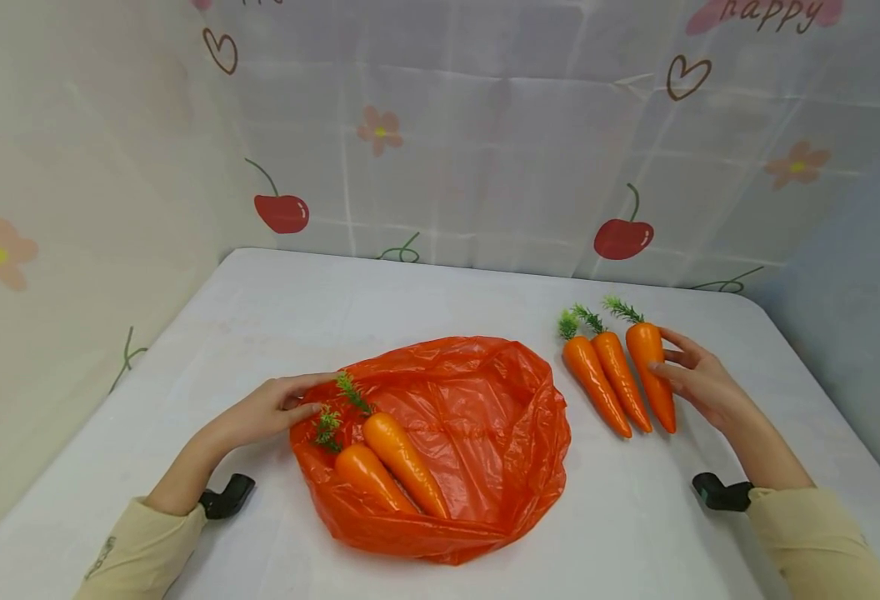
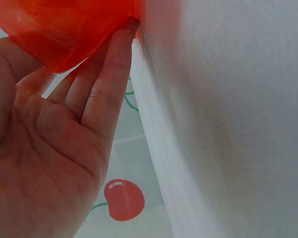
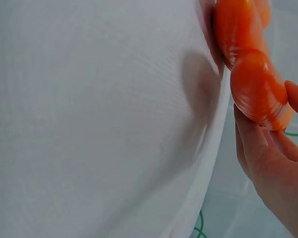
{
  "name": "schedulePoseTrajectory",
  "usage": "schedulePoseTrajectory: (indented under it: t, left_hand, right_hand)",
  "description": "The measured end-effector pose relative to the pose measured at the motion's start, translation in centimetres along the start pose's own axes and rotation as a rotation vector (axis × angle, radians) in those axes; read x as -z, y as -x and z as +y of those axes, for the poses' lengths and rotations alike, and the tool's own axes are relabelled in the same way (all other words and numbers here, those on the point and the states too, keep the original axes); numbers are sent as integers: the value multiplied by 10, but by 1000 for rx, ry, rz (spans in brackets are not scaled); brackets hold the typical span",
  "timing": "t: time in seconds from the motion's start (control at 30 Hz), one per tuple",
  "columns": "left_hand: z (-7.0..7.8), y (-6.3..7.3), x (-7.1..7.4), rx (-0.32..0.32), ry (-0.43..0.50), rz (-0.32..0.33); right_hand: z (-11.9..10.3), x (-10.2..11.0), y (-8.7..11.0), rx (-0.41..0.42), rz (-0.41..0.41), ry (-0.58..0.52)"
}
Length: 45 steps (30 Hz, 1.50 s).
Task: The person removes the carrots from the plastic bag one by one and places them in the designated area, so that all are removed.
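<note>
A red plastic bag (image 1: 477, 433) lies spread open on the table, its rim bunched up around it. Two carrots (image 1: 402, 458) with green tops rest inside, on the bag's left side. At the bag's left edge my left hand (image 1: 267, 408) pinches the rim; in the left wrist view the red film (image 2: 64, 34) passes between thumb and fingers. To the right of the bag, my right hand (image 1: 706, 387) grips the rightmost carrot (image 1: 650, 367), thumb on the near side and fingers behind. The right wrist view shows this carrot (image 3: 258, 89) between thumb and fingers.
Two more carrots (image 1: 593, 383) lie side by side just left of the gripped one. The white table (image 1: 297, 300) ends at a patterned curtain (image 1: 477, 150) behind and at the sides. A black wrist device (image 1: 227, 497) sits at the left sleeve, another (image 1: 721, 492) at the right.
</note>
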<state>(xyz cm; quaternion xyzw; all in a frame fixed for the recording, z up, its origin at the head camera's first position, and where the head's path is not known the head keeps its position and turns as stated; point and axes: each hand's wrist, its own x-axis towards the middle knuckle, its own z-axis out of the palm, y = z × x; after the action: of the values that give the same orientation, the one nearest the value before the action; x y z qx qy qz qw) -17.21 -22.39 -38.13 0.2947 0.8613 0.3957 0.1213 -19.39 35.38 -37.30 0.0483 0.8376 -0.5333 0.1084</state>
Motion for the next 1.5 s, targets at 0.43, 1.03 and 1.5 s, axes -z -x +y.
schedulePoseTrajectory:
  t: [0.43,1.03,1.5]
  left_hand:
    - [-2,-1,0,-10,-4,-3]
    - [-3,0,-1,-4,27,-8]
    - [-5,0,-1,-5,6,0]
  right_hand:
    - [4,-2,-11,-39,7,35]
    - [6,-4,-15,-66,42,127]
    - [4,-6,-16,-117,67,125]
